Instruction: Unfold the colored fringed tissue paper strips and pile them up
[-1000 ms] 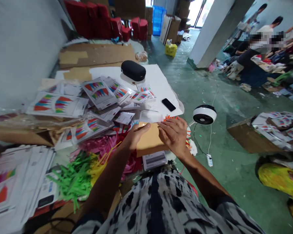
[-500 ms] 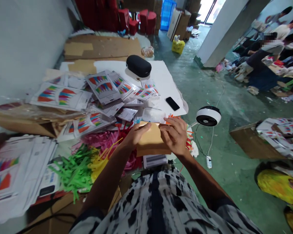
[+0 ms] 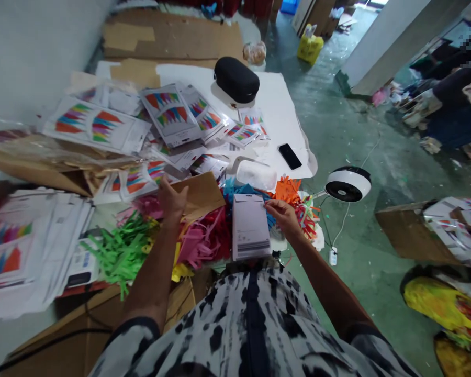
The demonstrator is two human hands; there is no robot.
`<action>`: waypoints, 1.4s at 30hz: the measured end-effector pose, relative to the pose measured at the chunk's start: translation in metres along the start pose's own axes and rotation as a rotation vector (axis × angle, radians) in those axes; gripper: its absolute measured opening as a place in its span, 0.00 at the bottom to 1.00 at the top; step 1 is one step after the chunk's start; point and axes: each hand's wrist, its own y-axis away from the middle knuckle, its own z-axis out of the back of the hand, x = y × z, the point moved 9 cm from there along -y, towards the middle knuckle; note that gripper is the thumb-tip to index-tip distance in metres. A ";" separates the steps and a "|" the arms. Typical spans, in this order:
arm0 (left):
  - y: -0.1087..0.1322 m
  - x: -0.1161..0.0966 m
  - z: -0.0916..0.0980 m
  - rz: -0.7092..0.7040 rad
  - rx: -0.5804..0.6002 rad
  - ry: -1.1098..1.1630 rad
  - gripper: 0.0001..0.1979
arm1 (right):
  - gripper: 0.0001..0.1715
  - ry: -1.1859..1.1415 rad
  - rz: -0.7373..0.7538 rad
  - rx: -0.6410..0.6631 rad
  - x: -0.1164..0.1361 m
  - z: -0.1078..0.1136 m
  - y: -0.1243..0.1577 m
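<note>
A flat white card box (image 3: 250,226) lies on crinkly shredded tissue paper (image 3: 204,243), its edge touched by the right hand (image 3: 283,217), whose grip is open, not clasping. The left hand (image 3: 172,198), open with fingers spread, sits just beside a smooth kraft envelope (image 3: 199,196).

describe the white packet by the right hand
The white packet is a flat rectangular pack with a slightly lilac tint, apparently paper or thin card. A fold or flap runs across near its top edge, and dark printing, possibly a barcode, sits toward the bottom; it is too small to read. It lies on shredded paper in pink, red and blue. The fingertips of the right hand touch its upper right edge.
</note>
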 end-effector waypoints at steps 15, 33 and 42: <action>0.194 -0.061 -0.175 -0.630 0.645 -0.208 0.43 | 0.21 0.364 -0.014 0.296 -0.083 -0.023 -0.076; 0.196 -0.053 -0.173 -0.584 0.667 -0.098 0.42 | 0.09 0.564 -0.074 0.336 -0.115 -0.037 -0.094; 0.194 -0.054 -0.170 -0.592 0.652 -0.056 0.44 | 0.04 0.745 -0.003 0.285 -0.113 -0.043 -0.091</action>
